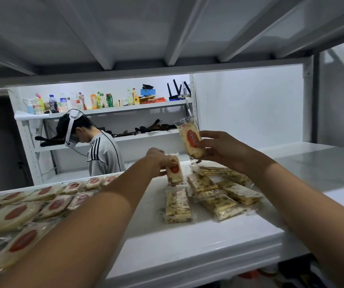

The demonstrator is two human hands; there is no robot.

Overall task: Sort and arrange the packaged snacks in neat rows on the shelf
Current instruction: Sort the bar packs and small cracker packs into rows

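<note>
R hand (223, 148) pinches a raised packet (189, 139) by its lower right edge, thumb on the front face and fingers curled behind. Pkt is held in the air above the shelf (187, 242), roughly upright, top leaning slightly left, red oval label facing the camera. L hand (156, 161) grips a lower packet (174, 172) of the same type from the top, fingers curled over its upper end. That pkt stands near-vertical with its bottom end at the shelf surface; actual contact cannot be confirmed. The two held pkts are apart, the raised one up and to the right of the lower one. Just in front and to the right of the lower pkt lies a loose pile of speckled packets (218, 202), flat, overlapping, at mixed angles, with one lying by itself on the left side of the pile. Shelf left section carries red-oval rows (19, 213), pkts lying flat and side by side, partly covered by the L forearm. Bkgd: a second person (104, 154) wearing a white headset (71, 129), head bowed, stands before a rear rack (125, 109) holding assorted bottles (93, 100). An upper shelf (137, 28) underside spans the top of the view.
</note>
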